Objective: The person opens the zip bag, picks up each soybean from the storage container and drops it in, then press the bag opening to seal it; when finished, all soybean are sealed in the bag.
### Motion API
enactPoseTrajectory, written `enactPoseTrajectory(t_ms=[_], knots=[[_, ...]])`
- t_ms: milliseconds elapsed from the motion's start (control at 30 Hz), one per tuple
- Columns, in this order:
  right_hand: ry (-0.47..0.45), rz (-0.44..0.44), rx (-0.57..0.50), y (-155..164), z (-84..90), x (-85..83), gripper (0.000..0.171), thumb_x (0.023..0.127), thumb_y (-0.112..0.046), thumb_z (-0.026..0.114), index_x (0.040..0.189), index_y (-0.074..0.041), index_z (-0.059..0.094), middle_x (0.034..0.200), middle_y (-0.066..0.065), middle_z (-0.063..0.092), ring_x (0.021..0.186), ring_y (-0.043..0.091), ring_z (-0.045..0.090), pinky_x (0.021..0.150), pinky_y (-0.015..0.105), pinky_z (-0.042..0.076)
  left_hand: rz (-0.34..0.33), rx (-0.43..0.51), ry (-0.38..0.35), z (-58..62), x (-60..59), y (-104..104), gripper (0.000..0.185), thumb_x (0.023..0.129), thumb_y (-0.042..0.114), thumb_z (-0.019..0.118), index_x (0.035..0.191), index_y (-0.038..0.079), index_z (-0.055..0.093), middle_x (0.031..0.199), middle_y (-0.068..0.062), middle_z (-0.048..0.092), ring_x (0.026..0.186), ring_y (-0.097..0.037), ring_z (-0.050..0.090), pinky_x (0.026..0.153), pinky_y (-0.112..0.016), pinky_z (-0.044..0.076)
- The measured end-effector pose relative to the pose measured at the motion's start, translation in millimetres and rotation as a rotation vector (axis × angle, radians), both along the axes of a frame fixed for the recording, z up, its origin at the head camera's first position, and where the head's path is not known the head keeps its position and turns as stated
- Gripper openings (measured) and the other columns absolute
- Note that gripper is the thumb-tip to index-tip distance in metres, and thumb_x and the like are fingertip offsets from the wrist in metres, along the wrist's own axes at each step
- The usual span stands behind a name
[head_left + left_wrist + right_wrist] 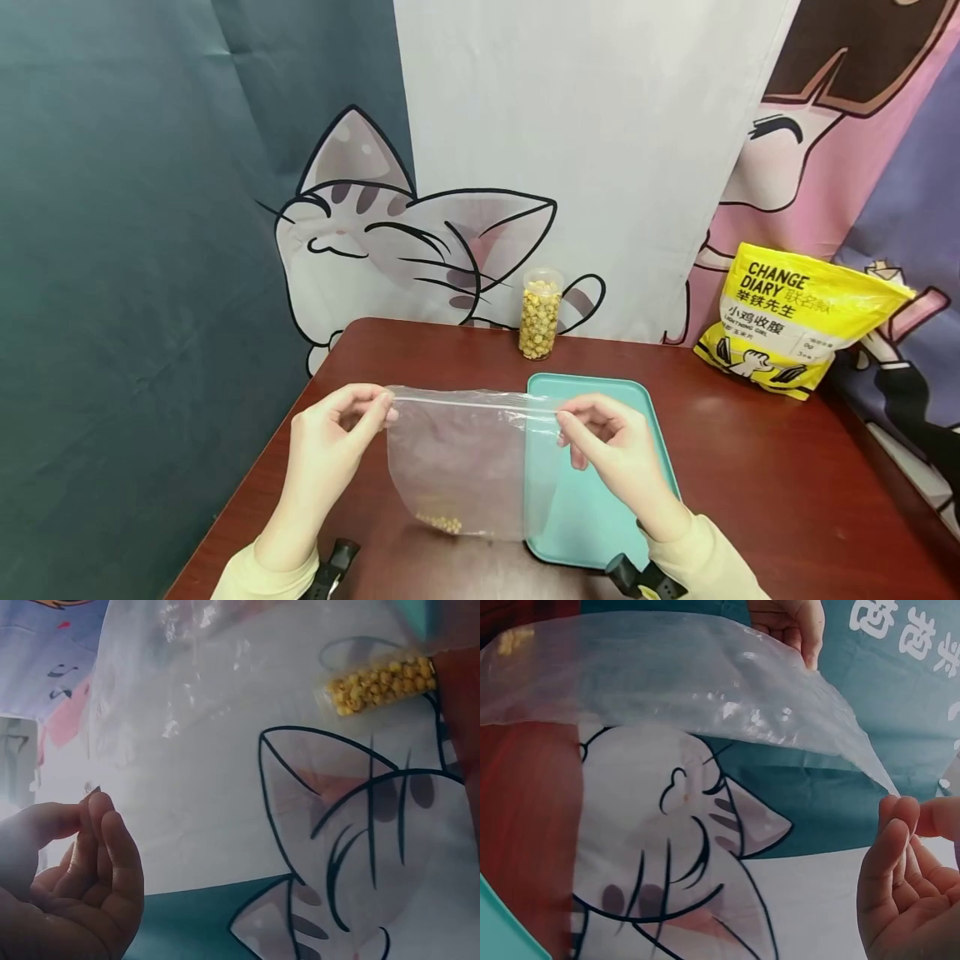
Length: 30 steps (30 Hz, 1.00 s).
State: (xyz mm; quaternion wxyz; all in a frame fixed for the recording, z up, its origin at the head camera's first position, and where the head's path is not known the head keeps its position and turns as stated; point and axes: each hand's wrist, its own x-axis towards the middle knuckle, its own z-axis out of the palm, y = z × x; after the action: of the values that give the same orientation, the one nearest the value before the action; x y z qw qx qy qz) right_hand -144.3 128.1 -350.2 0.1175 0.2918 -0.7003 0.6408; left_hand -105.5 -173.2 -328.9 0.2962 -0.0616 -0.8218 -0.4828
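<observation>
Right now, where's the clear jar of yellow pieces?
In the head view the clear jar stands upright at the far edge of the table, just beyond the teal tray and left of the yellow bag.

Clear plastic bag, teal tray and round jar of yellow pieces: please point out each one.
clear plastic bag (457, 467), head view, on its front film.
teal tray (600, 508), head view, on its bare floor.
round jar (540, 317), head view, on its filled side.

Both forearms reach forward, raised off the surface, wrists level. Left hand (330, 433) pinches thumb to forefinger, remaining fingers loosely curled. Right hand (611, 446) mirrors it, pinching at the same height, palms facing each other.
</observation>
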Motion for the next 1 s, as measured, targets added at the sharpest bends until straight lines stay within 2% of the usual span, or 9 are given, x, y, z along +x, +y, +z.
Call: enactPoseTrajectory(t_ms=[133,267,467,667,767,900,1000], knots=[[-0.058,0.025,0.006,-1,-6.2,-5.5,0.008,0.089,0.002,0.059,0.095,0.000,0.064,0.067,0.006,0.063,0.044,0.017,0.051,0.043,0.031,0.045,0.019,-0.027,-0.079,-4.0,-4.9,-2,0.006,0.087,0.020,0.068,0.087,0.015,0.071,0.070,0.007,0.070,0.063,-0.001,0.066,0.057,-0.018,0.049],[-0.050,0.055,-0.006,-1,-9.0,-7.4,0.007,0.089,0.003,0.059,0.094,0.002,0.063,0.066,0.007,0.062,0.044,0.017,0.051,0.043,0.031,0.045,0.037,-0.053,-0.111,-3.0,-2.4,-3,0.007,0.087,0.024,0.068,0.087,0.017,0.071,0.070,0.009,0.070,0.064,-0.003,0.066,0.056,-0.019,0.049],[-0.016,0.104,-0.015,-2,-2.6,-2.3,0.009,0.088,0.007,0.057,0.094,0.001,0.062,0.065,0.005,0.062,0.043,0.016,0.051,0.042,0.030,0.045,0.060,-0.067,-0.119,7.8,12.9,-5,0.006,0.087,0.026,0.068,0.088,0.021,0.071,0.070,0.013,0.070,0.064,-0.006,0.067,0.054,-0.020,0.048],[0.011,0.115,0.004,-4,6.3,4.6,0.011,0.088,0.007,0.057,0.095,0.000,0.062,0.065,0.006,0.063,0.043,0.015,0.051,0.042,0.030,0.045,0.076,-0.028,-0.078,15.7,21.9,-6,0.003,0.086,0.019,0.069,0.087,0.018,0.072,0.070,0.008,0.070,0.062,-0.003,0.066,0.060,-0.017,0.052],[-0.028,0.075,0.053,-6,6.3,2.3,0.009,0.089,0.002,0.060,0.096,-0.002,0.064,0.064,0.007,0.063,0.043,0.015,0.051,0.043,0.031,0.046,0.085,-0.048,-0.083,13.2,17.0,-8,0.004,0.086,0.018,0.069,0.088,0.016,0.072,0.069,0.007,0.070,0.062,-0.003,0.066,0.060,-0.016,0.051],[-0.103,-0.022,0.158,-10,-1.1,-10.1,0.009,0.088,-0.006,0.064,0.096,-0.004,0.067,0.068,0.010,0.064,0.045,0.016,0.052,0.045,0.030,0.047,0.101,-0.099,-0.109,1.5,2.5,-12,0.006,0.086,0.021,0.069,0.088,0.016,0.072,0.069,0.008,0.070,0.062,-0.002,0.066,0.059,-0.016,0.050],[-0.085,-0.091,0.210,-13,-10.5,-21.6,0.008,0.087,-0.008,0.066,0.094,-0.007,0.069,0.071,0.012,0.065,0.048,0.016,0.053,0.046,0.029,0.047,0.111,-0.137,-0.103,-9.1,-9.6,-13,0.008,0.086,0.022,0.069,0.088,0.015,0.072,0.068,0.008,0.070,0.062,-0.003,0.066,0.055,-0.017,0.047]])
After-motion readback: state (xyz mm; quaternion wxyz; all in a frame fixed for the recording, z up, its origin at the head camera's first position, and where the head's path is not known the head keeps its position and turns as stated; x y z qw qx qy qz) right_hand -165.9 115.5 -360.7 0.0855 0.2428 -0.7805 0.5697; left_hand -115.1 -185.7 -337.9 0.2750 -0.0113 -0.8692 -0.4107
